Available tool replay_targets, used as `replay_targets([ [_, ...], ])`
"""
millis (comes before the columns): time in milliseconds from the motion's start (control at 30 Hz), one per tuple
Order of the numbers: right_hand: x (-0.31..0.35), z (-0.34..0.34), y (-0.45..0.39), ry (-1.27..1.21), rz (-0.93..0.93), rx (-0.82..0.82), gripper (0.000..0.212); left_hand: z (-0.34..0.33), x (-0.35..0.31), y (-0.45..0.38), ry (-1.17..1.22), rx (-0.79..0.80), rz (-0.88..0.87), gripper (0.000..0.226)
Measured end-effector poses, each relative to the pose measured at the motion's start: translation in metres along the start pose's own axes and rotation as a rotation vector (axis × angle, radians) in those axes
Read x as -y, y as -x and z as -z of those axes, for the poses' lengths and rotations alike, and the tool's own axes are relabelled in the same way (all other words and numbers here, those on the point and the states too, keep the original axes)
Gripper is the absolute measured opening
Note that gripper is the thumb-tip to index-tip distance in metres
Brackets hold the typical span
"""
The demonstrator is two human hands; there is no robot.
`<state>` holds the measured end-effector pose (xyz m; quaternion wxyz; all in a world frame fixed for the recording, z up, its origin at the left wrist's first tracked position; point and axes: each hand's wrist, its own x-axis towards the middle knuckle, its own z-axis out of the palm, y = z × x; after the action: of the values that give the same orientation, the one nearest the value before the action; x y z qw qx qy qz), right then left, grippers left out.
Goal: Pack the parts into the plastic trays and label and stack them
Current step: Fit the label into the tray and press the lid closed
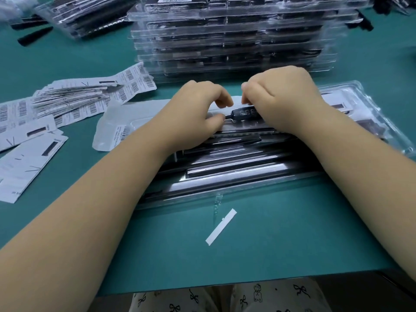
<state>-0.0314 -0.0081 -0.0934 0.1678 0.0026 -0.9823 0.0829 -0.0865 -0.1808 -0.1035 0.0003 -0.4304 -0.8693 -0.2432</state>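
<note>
A clear plastic tray (pixel 225 190) lies across the green table in front of me, with long black strips in its channels and a white card under its far side. A small black controller part (pixel 244 114) with a short cable sits in the tray's far channel. My left hand (pixel 198 109) rests on the tray with curled fingers, thumb and fingertips pinching the cable end of that part. My right hand (pixel 283 97) is curled over the part's right side, fingertips pinching at its top edge. The part's right end is hidden under this hand.
A tall stack of packed clear trays (pixel 234 39) stands just behind my hands, with a smaller stack (pixel 76 16) at the far left. Printed barcode labels (pixel 67 97) lie fanned out at the left. A white paper strip (pixel 221 226) lies near the front edge.
</note>
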Motion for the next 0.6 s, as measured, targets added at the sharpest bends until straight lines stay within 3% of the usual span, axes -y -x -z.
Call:
replay_targets([
  [67, 0.0003, -0.0015, 0.0002, 0.086, 0.033, -0.004, 0.052, 0.0, 0.0002, -0.0001, 0.025, -0.001, 0.027, 0.028],
  [233, 0.0012, -0.0095, 0.0006, -0.22, -0.073, 0.089, 0.023, 0.0022, 0.0, -0.0025, 0.078, 0.023, 0.039, 0.034],
  [433, -0.0001, -0.0053, -0.0049, -0.641, -0.296, 0.132, 0.027, 0.0045, -0.0014, -0.0015, 0.104, 0.043, 0.019, 0.035],
  [600, -0.0018, -0.0027, -0.0031, -0.524, -0.233, 0.083, 0.025, 0.0022, -0.0028, 0.0002, 0.06, 0.038, 0.017, 0.038],
])
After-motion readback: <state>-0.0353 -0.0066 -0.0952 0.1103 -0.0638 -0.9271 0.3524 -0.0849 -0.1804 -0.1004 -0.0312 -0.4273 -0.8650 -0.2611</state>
